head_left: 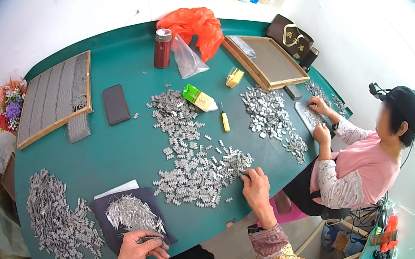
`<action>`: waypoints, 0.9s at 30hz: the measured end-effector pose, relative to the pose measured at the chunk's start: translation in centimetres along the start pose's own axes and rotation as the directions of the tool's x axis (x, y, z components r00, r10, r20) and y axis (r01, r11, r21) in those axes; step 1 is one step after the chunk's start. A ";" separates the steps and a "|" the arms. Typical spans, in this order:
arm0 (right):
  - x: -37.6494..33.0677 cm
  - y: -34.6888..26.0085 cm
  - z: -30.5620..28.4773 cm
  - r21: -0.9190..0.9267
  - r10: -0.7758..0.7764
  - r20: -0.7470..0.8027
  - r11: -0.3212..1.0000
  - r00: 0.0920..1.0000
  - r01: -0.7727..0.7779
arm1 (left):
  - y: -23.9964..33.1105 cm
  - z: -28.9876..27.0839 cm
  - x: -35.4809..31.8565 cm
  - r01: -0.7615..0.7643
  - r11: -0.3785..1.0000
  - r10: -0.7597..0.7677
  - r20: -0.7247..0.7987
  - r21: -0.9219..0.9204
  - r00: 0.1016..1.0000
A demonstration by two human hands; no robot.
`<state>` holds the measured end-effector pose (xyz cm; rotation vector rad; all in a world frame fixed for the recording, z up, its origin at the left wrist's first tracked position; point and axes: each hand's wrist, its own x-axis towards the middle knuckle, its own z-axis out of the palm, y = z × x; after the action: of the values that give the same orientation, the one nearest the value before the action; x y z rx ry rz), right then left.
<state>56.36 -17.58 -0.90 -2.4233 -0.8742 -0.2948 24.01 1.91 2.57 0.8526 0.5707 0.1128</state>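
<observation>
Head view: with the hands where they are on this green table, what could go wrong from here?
1. The right hand reaches into the loose heap of small metal parts; a sweep could scatter them toward the table edge and perhaps onto the floor.
2. The left hand pinches a small bundle of thin metal pins beside the pin pile on the dark cloth close to the edge; pins might slide off or prick fingers.

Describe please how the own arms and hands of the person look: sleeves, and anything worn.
Both hands are bare, without gloves. The right hand comes out of a patterned sleeve, pinkish at the cuff and yellow higher up. The left hand shows no sleeve; its forearm is cut off.
</observation>
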 end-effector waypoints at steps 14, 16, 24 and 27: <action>-2.3 -1.6 -0.6 0.075 -0.017 0.070 0.997 0.997 0.012 | -0.3 0.1 0.0 -0.019 0.999 0.019 0.001 -0.028 1.000; -2.7 -1.7 -0.6 0.089 -0.033 0.053 0.996 0.998 0.028 | -0.3 0.1 -0.1 -0.019 0.999 0.019 -0.003 -0.026 1.000; -3.8 -3.1 -2.7 0.320 -0.131 0.186 0.945 0.974 0.066 | -0.7 -0.4 -0.1 -0.029 0.999 0.030 0.003 -0.045 1.000; -4.5 -3.8 -2.8 0.202 -0.243 0.170 0.957 0.955 0.207 | -0.6 0.0 -0.1 -0.046 0.998 0.046 -0.012 -0.031 0.999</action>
<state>50.42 -19.03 1.33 -2.2095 -1.2141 -0.0580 23.80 1.47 2.19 0.8355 0.5592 0.1683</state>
